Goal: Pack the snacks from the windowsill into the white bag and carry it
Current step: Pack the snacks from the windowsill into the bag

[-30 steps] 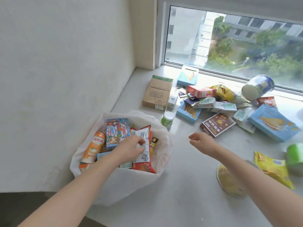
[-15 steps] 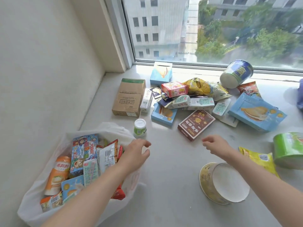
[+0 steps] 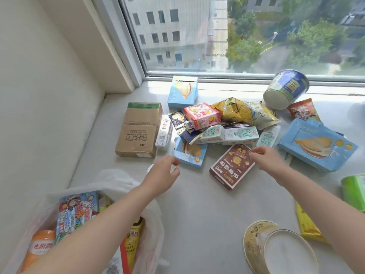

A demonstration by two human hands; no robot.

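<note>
The white bag (image 3: pixel 120 177) stands at the lower left of the windowsill (image 3: pixel 197 204), holding several snacks, among them a colourful box (image 3: pixel 76 212) and an orange bottle (image 3: pixel 40 248). A heap of snacks lies near the window. My left hand (image 3: pixel 163 176) hovers empty, fingers loosely spread, just in front of a small blue biscuit box (image 3: pixel 190 152). It hides most of a small white-capped bottle (image 3: pixel 150 168). My right hand (image 3: pixel 266 158) hovers over the far right corner of a brown box (image 3: pixel 231 169), fingers loose, holding nothing.
A cardboard box (image 3: pixel 139 129) lies left of the heap. Milk cartons (image 3: pixel 240 134), a pink box (image 3: pixel 202 118), a yellow chip bag (image 3: pixel 245 111), a blue noodle cup (image 3: pixel 285 89) and a large blue box (image 3: pixel 317 145) are further back. A yellow bowl (image 3: pixel 280 250), a yellow packet (image 3: pixel 308 226) and a green tub (image 3: pixel 354 187) sit near right.
My left hand left the bag and moved forward to the small blue box. My right hand advanced over the brown box. The view moved closer to the heap.
</note>
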